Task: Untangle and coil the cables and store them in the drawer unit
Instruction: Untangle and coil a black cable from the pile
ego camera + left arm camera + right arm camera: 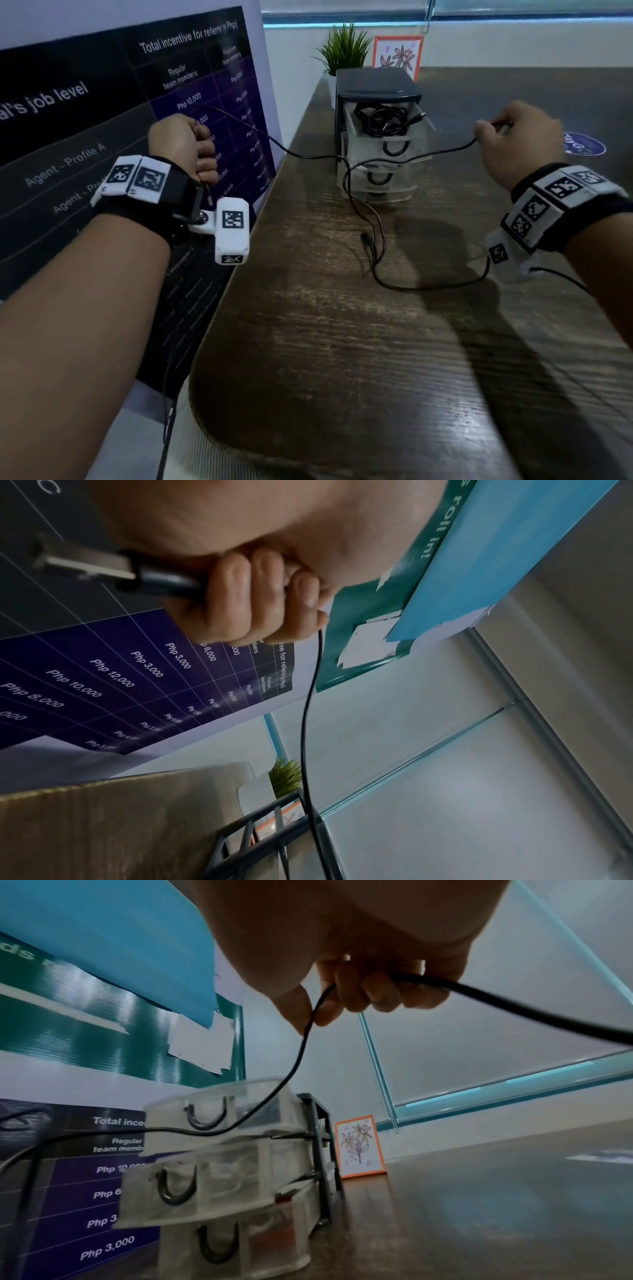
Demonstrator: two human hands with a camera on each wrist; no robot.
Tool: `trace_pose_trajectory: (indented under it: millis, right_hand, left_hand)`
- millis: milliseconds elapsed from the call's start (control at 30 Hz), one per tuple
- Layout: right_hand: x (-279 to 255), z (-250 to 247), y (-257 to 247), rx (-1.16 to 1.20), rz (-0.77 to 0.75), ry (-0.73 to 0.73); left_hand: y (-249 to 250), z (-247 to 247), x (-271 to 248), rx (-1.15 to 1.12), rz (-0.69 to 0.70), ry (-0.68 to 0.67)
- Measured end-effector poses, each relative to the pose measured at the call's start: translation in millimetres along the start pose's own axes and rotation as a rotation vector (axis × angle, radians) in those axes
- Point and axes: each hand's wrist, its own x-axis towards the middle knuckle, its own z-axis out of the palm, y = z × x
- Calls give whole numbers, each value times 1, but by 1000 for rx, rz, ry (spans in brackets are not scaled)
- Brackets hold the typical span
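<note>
The left hand [185,147] gripped the cable [308,156] by its plug [113,570]; the right hand [513,137] pinched it farther along. Between them stood the drawers [380,137].

Drawer unit [378,137] on table [376,359] far end, cables [382,120] in top drawer, plant [344,48] behind, poster [120,120] left.

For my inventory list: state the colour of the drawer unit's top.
The drawer unit's top is dark, near black; the head view shows it best.
</note>
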Motion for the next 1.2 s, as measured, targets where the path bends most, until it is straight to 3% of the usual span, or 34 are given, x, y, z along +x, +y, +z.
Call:
trace_pose_trajectory:
  millis: [67, 233, 400, 433, 533, 567, 633, 767, 900, 1033, 1100, 1200]
  right_hand:
    - [0, 3, 10, -17, 37, -26]
    - [9, 16, 50, -170, 162, -126]
    - [3, 24, 82, -381, 246, -380]
    - [3, 23, 82, -384, 233, -409]
    - [-1, 17, 67, -357, 211, -343]
    - [-3, 14, 57, -330, 204, -295]
    - [-5, 8, 35, -224, 117, -192]
    - [-8, -9, -24, 201, -223, -90]
    - [-28, -23, -86, 517, -382, -292]
    - [-40, -14, -118, 673, -424, -532]
    - [-44, -6, -125, 832, -396, -649]
    - [-45, 5, -124, 957, -235, -615]
  left_hand:
    - [4, -5, -1, -64, -37, -52]
    - [-3, -14, -13, -181, 20, -19]
    - [7, -21, -17, -225, 86, -176]
    - [9, -18, -20, -177, 114, -147]
    - [2, 35, -25, 69, 197, 291]
    - [3, 62, -16, 87, 145, 356]
    - [3, 97, -8, 337, 249, 590]
    - [-7, 147, 5, 495, 273, 619]
    - [-16, 181, 14, 541, 303, 523]
    - [-27, 203, 25, 610, 327, 523]
    - [-33, 206, 31, 608, 342, 540]
    - [-45, 201, 39, 631, 313, 509]
